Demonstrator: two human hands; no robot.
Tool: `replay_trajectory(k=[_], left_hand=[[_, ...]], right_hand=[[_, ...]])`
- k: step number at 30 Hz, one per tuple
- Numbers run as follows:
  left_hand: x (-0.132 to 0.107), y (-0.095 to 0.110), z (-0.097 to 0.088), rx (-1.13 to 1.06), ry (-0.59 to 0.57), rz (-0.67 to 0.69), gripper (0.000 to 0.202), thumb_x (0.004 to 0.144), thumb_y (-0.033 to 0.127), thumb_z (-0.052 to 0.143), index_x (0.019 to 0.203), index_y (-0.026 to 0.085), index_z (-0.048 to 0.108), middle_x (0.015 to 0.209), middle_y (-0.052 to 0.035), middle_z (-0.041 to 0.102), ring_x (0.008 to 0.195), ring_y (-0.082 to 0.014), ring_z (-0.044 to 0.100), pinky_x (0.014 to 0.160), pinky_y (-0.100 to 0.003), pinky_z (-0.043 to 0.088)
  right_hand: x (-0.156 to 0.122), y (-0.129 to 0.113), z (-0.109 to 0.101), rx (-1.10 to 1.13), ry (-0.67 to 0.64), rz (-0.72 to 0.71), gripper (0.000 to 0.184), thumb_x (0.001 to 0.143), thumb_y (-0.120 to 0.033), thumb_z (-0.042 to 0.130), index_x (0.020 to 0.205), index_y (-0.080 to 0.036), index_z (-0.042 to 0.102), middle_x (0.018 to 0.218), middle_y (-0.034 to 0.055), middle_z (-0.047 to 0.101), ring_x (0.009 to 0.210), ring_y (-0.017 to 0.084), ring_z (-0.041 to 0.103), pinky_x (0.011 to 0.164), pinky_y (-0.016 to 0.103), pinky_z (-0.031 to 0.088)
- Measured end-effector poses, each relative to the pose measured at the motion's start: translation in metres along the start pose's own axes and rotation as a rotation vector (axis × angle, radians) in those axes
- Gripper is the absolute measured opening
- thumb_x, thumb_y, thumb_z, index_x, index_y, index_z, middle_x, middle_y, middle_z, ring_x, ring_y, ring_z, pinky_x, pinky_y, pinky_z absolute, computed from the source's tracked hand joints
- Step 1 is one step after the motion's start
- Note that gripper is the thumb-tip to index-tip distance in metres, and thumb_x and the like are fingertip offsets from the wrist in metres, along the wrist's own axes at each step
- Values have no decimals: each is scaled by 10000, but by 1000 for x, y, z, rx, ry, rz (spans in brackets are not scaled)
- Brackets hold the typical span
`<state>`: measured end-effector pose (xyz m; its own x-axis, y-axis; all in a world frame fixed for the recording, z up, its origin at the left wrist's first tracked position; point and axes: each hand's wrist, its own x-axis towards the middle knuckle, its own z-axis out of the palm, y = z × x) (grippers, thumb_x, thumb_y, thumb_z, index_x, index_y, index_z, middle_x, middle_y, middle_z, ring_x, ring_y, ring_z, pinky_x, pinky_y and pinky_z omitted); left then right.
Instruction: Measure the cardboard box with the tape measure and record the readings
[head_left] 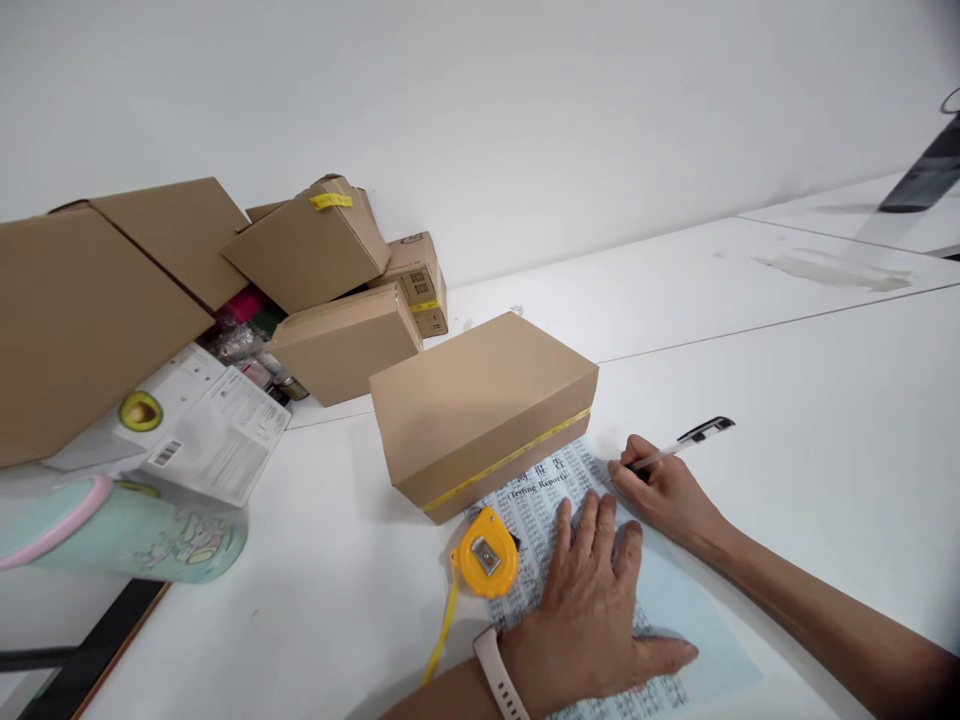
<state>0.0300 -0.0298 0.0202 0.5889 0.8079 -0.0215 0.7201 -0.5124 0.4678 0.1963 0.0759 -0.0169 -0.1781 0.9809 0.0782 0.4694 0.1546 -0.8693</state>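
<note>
A light blue sheet printed with dense text and headed "Testing Report" lies on the white table. My left hand presses flat on it with the fingers spread. At the sheet's upper right edge my right hand pinches a pen with a clear barrel and black clip. The pen's tip is hidden behind my fingers. Left of my left hand sits a yellow tape measure, its strap trailing toward me. A closed cardboard box with yellow tape along its side rests over the sheet's top edge.
More cardboard boxes are piled at the back left against the wall. Nearby are a white carton with an avocado picture and small wrapped items. A mint green bottle is at the left. A dark object stands at the far right.
</note>
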Motion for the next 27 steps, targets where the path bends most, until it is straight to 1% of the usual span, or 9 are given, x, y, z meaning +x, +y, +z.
replay_trajectory(k=[4,7,13,18,23,27], left_hand=[[0,0,0,8,-6,0,844,934,644,408,1515,67,207,1627,-218,72,1503,-316,-51,1227,-569,78],[0,0,-1,5,-7,-1,842,932,646,412,1515,72,211,1626,-213,77,1503,-308,-58,1230,-561,81],[0,1,-4,-41,-5,-10,846,933,652,403,1519,72,215,1625,-219,72,1501,-300,-64,1231,-552,46],[0,1,-2,-38,1,-13,855,922,659,420,1516,75,226,1625,-216,85,1501,-301,-63,1232,-549,57],[0,1,0,-38,2,-12,861,921,664,416,1515,69,230,1623,-222,86,1502,-304,-55,1232,-550,49],[0,0,0,-42,0,-7,863,923,661,413,1520,69,220,1624,-218,71,1500,-303,-65,1230,-555,47]], right_hand=[[0,-2,0,-3,17,-5,224,824,-326,543,674,-238,401,529,-67,386,501,107,334,467,251,299],[0,-4,-1,-3,34,6,225,831,-327,536,674,-238,401,538,-61,409,504,110,353,469,254,310],[0,-2,-1,-9,15,-3,231,842,-349,534,685,-241,403,534,-64,401,502,111,346,472,254,314],[0,-2,-1,-17,30,7,223,826,-324,539,665,-236,412,538,-59,409,497,105,347,463,251,311],[0,-2,-1,-21,26,9,231,843,-349,533,684,-240,406,531,-65,402,496,110,355,470,254,318],[0,-3,-1,-26,23,8,217,830,-318,530,677,-241,397,531,-66,394,500,109,339,470,252,312]])
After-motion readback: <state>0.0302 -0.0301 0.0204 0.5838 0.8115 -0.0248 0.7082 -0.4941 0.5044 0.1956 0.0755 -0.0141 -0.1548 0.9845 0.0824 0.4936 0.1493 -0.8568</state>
